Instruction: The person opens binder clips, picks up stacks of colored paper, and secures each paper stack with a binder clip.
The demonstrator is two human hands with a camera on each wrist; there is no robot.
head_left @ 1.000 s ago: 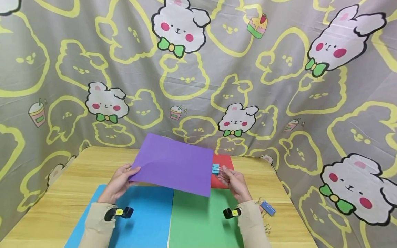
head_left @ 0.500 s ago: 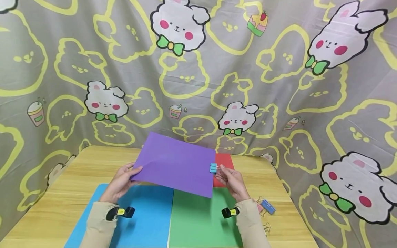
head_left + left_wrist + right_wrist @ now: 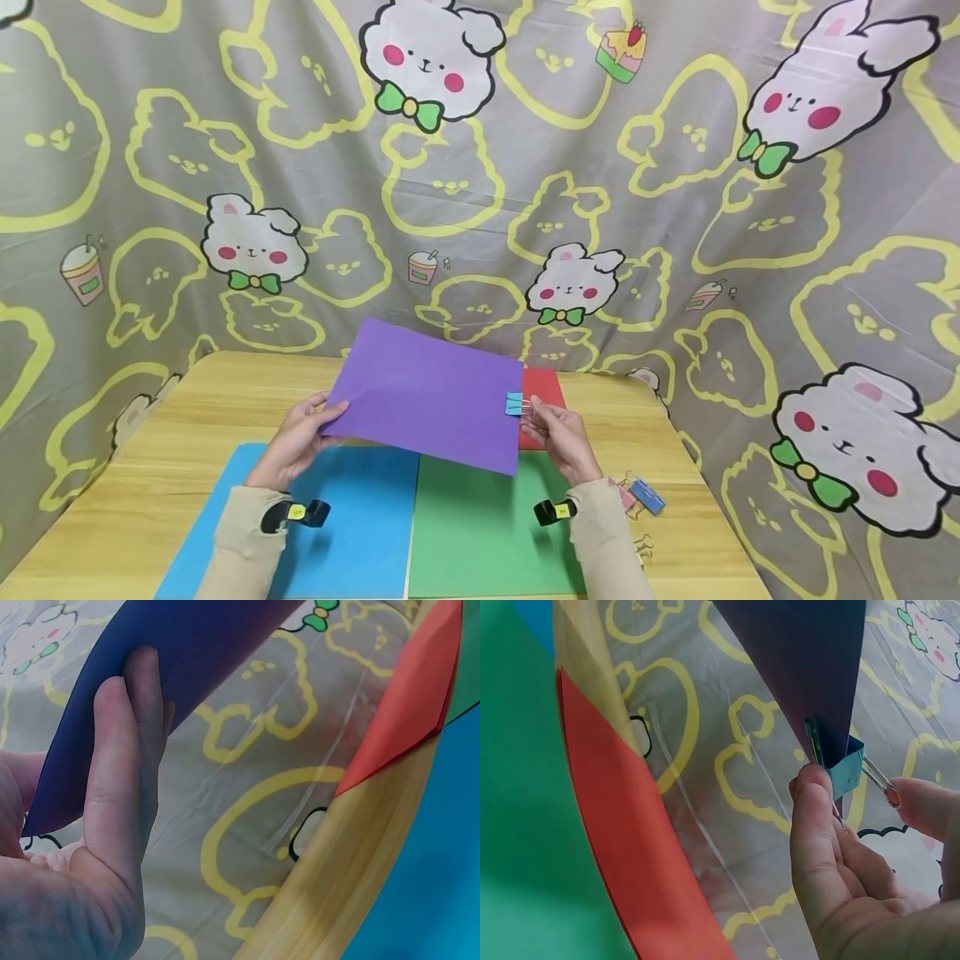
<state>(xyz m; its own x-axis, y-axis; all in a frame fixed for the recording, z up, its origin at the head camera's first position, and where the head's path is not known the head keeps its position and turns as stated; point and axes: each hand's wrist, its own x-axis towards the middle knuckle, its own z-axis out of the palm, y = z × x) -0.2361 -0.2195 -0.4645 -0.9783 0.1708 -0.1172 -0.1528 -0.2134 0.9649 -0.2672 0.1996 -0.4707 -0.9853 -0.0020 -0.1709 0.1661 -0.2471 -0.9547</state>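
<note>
A purple sheet of paper [image 3: 427, 396] is held up tilted above the table. My left hand [image 3: 302, 433] pinches its left edge, thumb on top and straight fingers [image 3: 112, 772] beneath. At the right edge sits a light blue binder clip [image 3: 513, 404], its body straddling the paper. My right hand [image 3: 561, 437] holds the clip by its wire handles. In the right wrist view, the thumb is on one handle of the clip [image 3: 846, 772] and the fingers are on the other side. Whether the clip's mouth bites the paper, I cannot tell.
Below lie a blue sheet [image 3: 345, 533] and a green sheet [image 3: 487, 533], side by side. Red paper [image 3: 546, 392] lies behind, partly hidden. At the right are a blue binder clip [image 3: 647, 496], a pink one [image 3: 626, 497] and gold ones [image 3: 644, 547]. A patterned curtain [image 3: 465, 200] hangs behind the table.
The binder clip has moved left from beside the purple sheet's right edge to over it. The sheet and left hand have shifted slightly right. The right hand still holds the clip.
</note>
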